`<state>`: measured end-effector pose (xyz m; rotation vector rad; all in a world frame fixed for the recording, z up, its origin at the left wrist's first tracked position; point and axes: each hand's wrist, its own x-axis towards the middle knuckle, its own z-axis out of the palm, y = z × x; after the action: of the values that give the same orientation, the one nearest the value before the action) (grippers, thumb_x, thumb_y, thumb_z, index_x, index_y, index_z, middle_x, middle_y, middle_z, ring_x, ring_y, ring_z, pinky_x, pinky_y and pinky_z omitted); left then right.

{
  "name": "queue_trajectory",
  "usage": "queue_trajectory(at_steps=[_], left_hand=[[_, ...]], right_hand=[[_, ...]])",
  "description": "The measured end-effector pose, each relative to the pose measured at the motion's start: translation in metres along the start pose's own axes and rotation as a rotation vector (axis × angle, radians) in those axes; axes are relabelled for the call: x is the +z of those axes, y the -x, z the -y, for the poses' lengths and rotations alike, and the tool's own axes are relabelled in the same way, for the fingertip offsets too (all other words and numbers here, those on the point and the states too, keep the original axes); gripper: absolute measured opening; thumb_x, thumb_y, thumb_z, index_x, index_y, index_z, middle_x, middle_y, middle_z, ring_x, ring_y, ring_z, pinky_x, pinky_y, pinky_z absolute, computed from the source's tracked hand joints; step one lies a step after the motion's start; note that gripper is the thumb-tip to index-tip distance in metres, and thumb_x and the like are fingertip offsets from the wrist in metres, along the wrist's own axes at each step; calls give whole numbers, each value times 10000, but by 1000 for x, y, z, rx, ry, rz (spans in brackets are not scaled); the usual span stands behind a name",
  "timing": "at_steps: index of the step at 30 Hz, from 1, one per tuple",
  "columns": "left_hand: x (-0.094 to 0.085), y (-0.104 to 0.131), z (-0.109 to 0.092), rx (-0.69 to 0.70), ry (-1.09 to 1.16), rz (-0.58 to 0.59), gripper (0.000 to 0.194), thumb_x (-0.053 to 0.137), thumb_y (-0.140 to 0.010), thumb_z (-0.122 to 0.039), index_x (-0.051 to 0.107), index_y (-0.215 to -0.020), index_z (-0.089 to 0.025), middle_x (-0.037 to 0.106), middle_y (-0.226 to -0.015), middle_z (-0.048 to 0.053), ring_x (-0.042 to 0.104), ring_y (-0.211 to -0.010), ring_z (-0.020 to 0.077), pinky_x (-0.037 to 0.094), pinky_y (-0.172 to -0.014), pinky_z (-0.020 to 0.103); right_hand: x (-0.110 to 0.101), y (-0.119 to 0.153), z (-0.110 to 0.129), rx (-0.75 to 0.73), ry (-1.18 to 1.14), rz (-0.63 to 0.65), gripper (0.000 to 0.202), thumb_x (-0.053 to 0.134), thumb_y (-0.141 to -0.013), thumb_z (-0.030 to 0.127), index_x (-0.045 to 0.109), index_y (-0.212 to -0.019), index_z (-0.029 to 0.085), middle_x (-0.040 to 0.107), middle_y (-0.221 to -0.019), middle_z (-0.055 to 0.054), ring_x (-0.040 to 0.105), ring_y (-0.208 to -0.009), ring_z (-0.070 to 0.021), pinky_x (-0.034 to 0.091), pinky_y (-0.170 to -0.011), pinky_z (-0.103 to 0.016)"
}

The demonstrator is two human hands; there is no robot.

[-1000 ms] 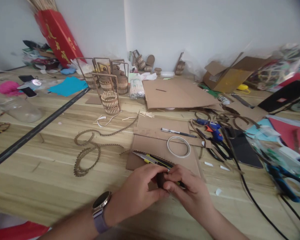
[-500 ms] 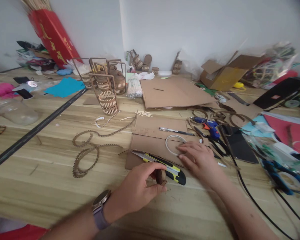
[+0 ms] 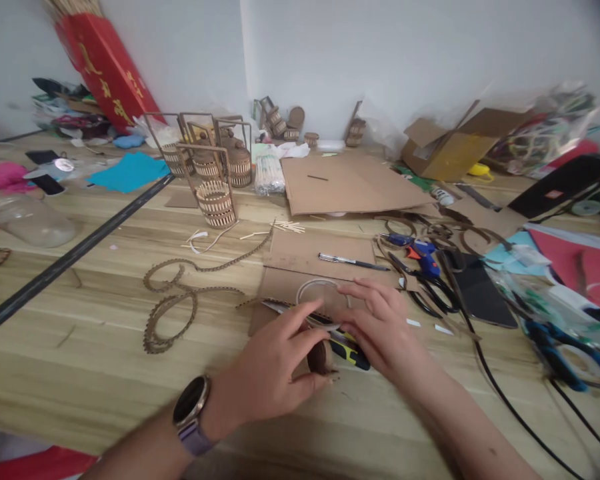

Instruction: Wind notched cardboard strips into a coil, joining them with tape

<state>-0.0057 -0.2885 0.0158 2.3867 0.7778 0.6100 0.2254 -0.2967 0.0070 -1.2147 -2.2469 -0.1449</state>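
A: What are your hands holding, and where?

B: Your left hand [image 3: 285, 357] is pinching a small brown piece [image 3: 319, 358] between thumb and fingers. The piece is sitting near the middle of the near area, just on the near side of the utility knife [image 3: 351, 353]. Your right hand [image 3: 380, 323] is gripping the right side of a white ring [image 3: 320, 281]; the thumb is partly hidden, so the firmness is not showing. Your left index finger is overlapping the ring; contact cannot be confirmed.

A: Which hazards are applying?

B: The bare blade is pointing left, just beyond your left fingers; reaching low over it could cause a cut. The ring is overlapping the knife, so dragging it could shift the tool. If your left pinch is loosening while those fingers are also handling the ring, the piece could drop. A sideways sweep could likely snag the notched strip [image 3: 171, 339], which is lying in loops to the left.

A: Which markings are showing?

B: The red box [image 3: 105, 70] at far left is carrying gold characters, too blurred to read reliably. The black case [image 3: 563, 190] at right is bearing a small label, illegible here. No brand is reading clearly.
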Motion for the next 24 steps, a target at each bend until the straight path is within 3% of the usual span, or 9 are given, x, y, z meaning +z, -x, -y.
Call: queue_trajectory(at_steps=[3,5,8,18,24], left_hand=[[0,-1,1,10,-27,77,485,746,-806,-282,610,-1235,-101,573,-1345,187,547,-1232,299,462,-1054,428],[0,0,1,10,-20,83,486,751,-805,-298,616,-1232,-108,598,-1315,175,565,-1214,286,470,-1051,410],[1,1,1,10,-8,59,481,745,-814,-329,622,-1230,-121,596,-1323,170,568,-1218,281,468,-1057,404],[5,1,0,31,-31,-31,457,738,-825,-304,597,-1224,-131,610,-1272,151,581,-1183,264,500,-1024,385],[7,1,5,-42,-99,-151,411,710,-848,-296,592,-1201,-123,603,-1262,169,594,-1167,283,518,-1000,432]], right_hand=[[-1,0,4,-25,-57,-34,181,501,-956,185,672,-930,236,600,-1272,-127,456,-1242,-313,394,-975,-500],[0,1,2,7,-57,-56,168,530,-955,233,642,-1080,222,565,-1326,-154,462,-1256,-321,404,-989,-510],[2,4,-2,91,-36,-113,352,586,-933,346,557,-1236,170,547,-1345,-205,490,-1243,-335,428,-986,-524],[4,7,5,196,-44,-227,135,634,-903,354,599,-931,226,643,-1175,-146,604,-1080,-311,507,-866,-488],[-1,8,9,203,-77,-231,61,636,-897,275,622,-947,241,607,-1233,-125,599,-1109,-288,509,-863,-442]])
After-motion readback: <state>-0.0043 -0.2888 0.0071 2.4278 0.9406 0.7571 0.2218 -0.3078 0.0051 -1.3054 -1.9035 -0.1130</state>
